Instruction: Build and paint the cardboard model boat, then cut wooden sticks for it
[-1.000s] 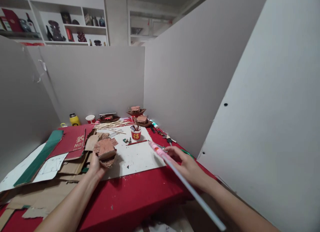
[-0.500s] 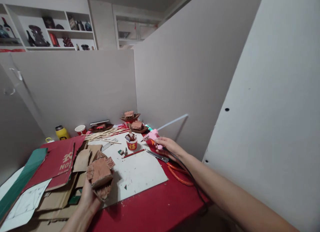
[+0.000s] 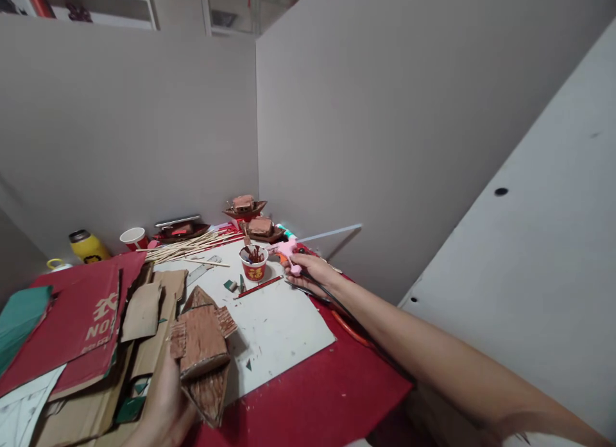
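Observation:
My left hand point(image 3: 166, 396) grips a brown-painted cardboard model boat point(image 3: 205, 338) with a roofed cabin, held over the near left of the white sheet point(image 3: 283, 335). Across the table, my right hand point(image 3: 310, 272) is closed around a pink hot glue gun point(image 3: 287, 249) with a clear glue stick point(image 3: 332, 233) jutting from its back. The gun's nozzle points left, beside a red paper cup point(image 3: 254, 267) smeared with brown paint. Under my right hand lie scissors with orange handles point(image 3: 351, 328), partly hidden. A red pencil point(image 3: 260, 286) rests near the cup.
Cardboard pieces point(image 3: 108, 389) and a red box panel point(image 3: 91, 319) cover the left side. Thin wooden sticks point(image 3: 187, 247) lie behind. Two finished-looking boats point(image 3: 244, 204) stand in the back corner. A yellow bottle point(image 3: 88, 246) is at back left. Grey partitions point(image 3: 385, 113) enclose the table.
My view has tilted down and closer. The boat in my left hand appears nearer and larger. My right hand, still holding the glue gun, has shifted slightly left, close to the paint cup.

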`<state>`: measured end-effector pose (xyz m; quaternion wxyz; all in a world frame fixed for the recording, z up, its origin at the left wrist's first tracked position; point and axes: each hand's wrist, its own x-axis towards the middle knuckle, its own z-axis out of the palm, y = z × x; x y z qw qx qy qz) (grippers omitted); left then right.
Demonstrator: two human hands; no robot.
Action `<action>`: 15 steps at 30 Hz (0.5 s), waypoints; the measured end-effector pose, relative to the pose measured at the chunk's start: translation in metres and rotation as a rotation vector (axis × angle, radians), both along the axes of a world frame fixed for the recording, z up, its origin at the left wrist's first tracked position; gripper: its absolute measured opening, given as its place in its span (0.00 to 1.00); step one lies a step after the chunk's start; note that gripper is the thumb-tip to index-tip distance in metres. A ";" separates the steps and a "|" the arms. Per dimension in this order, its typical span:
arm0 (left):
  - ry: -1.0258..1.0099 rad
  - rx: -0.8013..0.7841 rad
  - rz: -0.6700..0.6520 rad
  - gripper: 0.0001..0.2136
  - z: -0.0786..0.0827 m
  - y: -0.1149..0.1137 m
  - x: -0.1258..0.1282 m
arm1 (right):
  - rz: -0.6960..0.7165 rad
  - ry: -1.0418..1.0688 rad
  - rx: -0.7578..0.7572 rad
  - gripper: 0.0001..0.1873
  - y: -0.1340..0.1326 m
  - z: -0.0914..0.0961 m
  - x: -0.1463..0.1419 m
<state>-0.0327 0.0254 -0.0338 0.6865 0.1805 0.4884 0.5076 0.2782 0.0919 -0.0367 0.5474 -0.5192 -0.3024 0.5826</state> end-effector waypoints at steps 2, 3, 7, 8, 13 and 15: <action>0.021 -0.010 -0.002 0.15 -0.003 0.001 -0.001 | 0.006 0.010 -0.008 0.17 -0.003 0.001 0.005; 0.028 -0.013 -0.001 0.15 -0.004 0.001 -0.002 | 0.007 0.012 -0.009 0.17 -0.004 0.002 0.007; 0.013 -0.046 0.050 0.18 -0.002 0.002 -0.002 | 0.001 -0.003 -0.001 0.17 -0.008 0.002 0.014; -0.002 -0.066 0.072 0.18 -0.001 0.001 -0.001 | 0.001 -0.010 0.002 0.16 -0.009 0.002 0.014; -0.090 -0.149 0.084 0.17 0.007 -0.004 0.003 | 0.005 -0.047 0.009 0.08 -0.013 0.001 0.012; -0.121 -0.129 0.086 0.16 0.011 -0.005 0.005 | 0.005 -0.063 0.008 0.06 -0.013 0.000 0.013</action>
